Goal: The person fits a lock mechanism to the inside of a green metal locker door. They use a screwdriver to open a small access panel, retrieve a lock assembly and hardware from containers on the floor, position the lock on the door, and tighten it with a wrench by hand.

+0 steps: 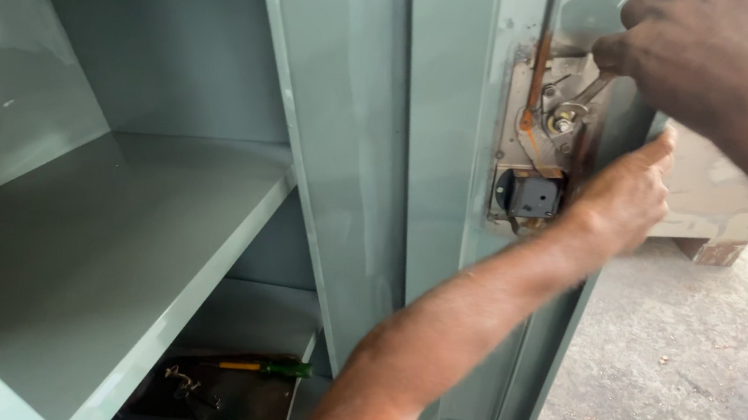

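Observation:
A grey-green steel cabinet door [422,148] stands open, its inner side toward me. A bare metal lock mechanism [545,137] with a rusty vertical rod and a dark square block [532,195] sits on it. My left hand [625,192] reaches across and wraps around the door's outer edge beside the lock, fingers hidden behind it. My right hand [708,57] comes from the upper right and grips a small metal spanner [591,89] whose head sits on a nut of the mechanism.
The cabinet's shelf [95,249] is at the left. On the lower shelf lie a green-handled screwdriver [269,368] and small metal parts [189,384]. Concrete floor [691,381] spreads at the right, with another grey cabinet [717,200] behind the door.

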